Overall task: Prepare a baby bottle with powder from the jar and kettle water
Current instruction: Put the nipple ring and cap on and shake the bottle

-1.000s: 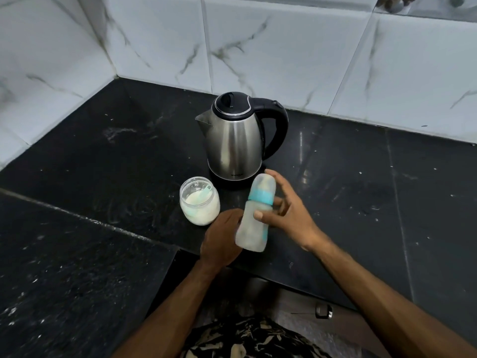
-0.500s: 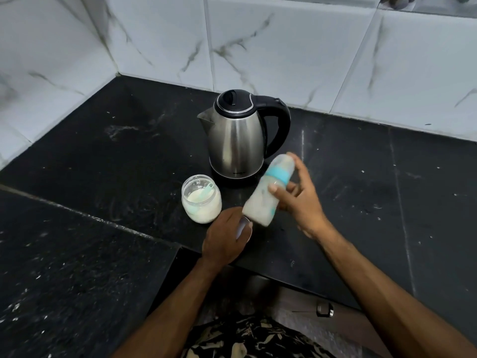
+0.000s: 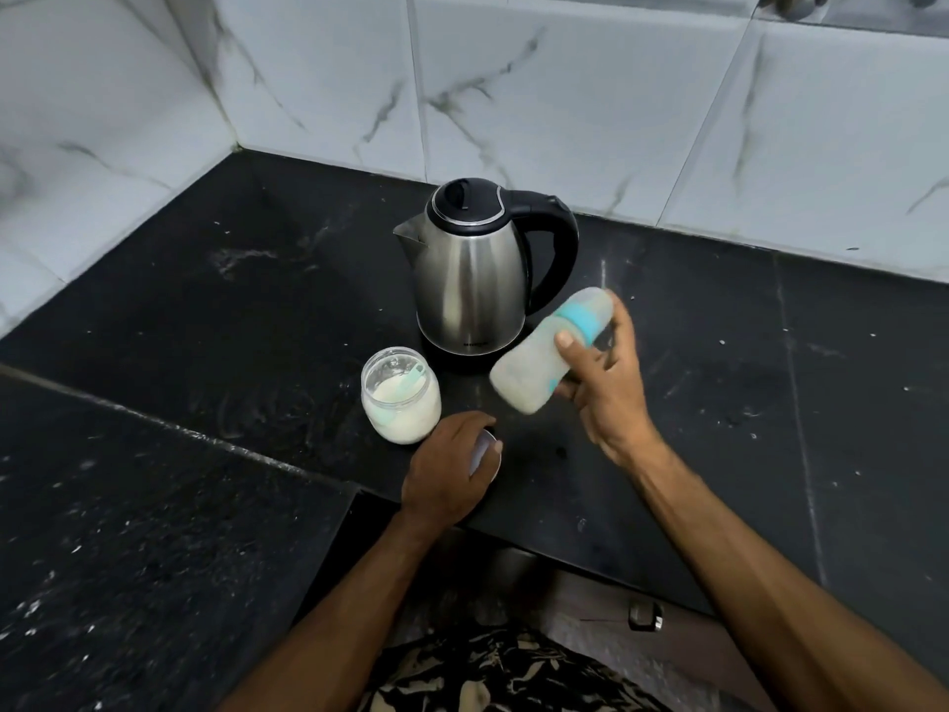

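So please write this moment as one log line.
right hand: holds bottle tilted, capped | left hand: on lid | jar: open | kettle: shut

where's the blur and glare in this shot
Head view: the baby bottle in the right hand is soft with motion blur; the kettle shows bright streaks on its steel; wall tile lines bow from the wide lens.

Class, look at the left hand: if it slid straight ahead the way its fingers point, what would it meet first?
Probably the kettle; the left hand points between the powder jar and the bottle, though depth is unclear.
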`<move>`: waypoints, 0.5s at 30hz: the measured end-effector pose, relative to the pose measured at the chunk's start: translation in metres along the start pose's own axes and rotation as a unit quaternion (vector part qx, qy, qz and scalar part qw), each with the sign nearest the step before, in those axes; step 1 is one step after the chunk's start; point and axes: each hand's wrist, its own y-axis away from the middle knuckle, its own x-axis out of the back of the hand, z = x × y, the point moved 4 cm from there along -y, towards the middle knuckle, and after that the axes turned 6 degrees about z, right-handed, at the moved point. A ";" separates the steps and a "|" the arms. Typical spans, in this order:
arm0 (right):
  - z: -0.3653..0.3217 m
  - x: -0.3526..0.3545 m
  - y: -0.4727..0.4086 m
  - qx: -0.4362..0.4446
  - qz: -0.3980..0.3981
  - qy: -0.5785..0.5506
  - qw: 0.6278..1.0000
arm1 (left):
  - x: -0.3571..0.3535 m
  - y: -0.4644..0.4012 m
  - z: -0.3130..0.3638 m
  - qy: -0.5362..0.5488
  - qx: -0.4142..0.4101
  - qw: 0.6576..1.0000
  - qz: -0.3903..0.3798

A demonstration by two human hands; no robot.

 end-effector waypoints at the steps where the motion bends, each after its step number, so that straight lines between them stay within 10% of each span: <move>1: 0.004 -0.004 0.007 -0.010 -0.035 0.032 0.999 | 0.001 0.000 0.000 0.000 0.003 1.000 0.005; 5: 0.019 -0.011 0.025 -0.029 -0.162 0.151 0.975 | 0.002 0.000 0.000 0.015 0.034 0.999 -0.013; 11: 0.002 0.003 0.003 0.002 0.019 -0.011 1.000 | -0.002 0.000 -0.001 0.006 0.005 1.000 -0.006; 15: 0.020 -0.006 0.026 -0.029 -0.153 0.149 0.977 | -0.001 0.002 0.001 0.010 -0.023 1.000 0.003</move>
